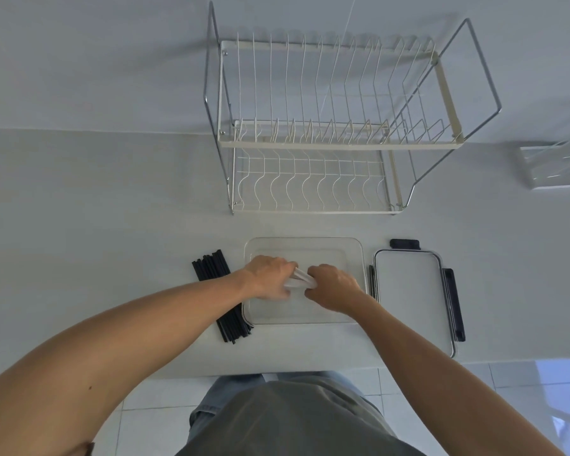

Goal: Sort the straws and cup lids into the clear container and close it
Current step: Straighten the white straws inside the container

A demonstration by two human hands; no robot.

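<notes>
Right now a small stack of translucent plastic cup lids (pixel 301 280) is held on edge over the middle of the clear rectangular plastic container (pixel 354 248), pinched between the left hand (pixel 268 278) and right hand (pixel 333 286). Judging by this, the lid-loading step is under way; next they need lowering and releasing, then the black straws (pixel 211 263), lying just left of the container, and finally the black-clipped container lid (pixel 412 297) on its right.

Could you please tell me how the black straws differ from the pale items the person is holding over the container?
The black straws are dark and opaque; the pale items are whitish and translucent. The black straws lie in a bundle on the counter, left of the clear container, untouched; the pale items are gripped between the left hand and right hand over the container. Both look long and thin.
</notes>
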